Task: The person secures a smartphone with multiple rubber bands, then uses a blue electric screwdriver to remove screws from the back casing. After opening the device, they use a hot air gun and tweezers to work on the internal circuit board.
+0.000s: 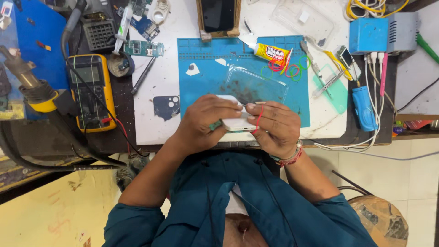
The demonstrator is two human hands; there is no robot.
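My left hand and right hand both grip the white phone over the blue mat's near edge, the right also pinching a red band, probably to bind it.

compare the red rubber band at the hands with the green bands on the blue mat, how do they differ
The red rubber band is stretched long across the white phone held by the left hand and right hand; the green bands lie slack as round loops on the blue mat, untouched. Both are thin elastic loops.
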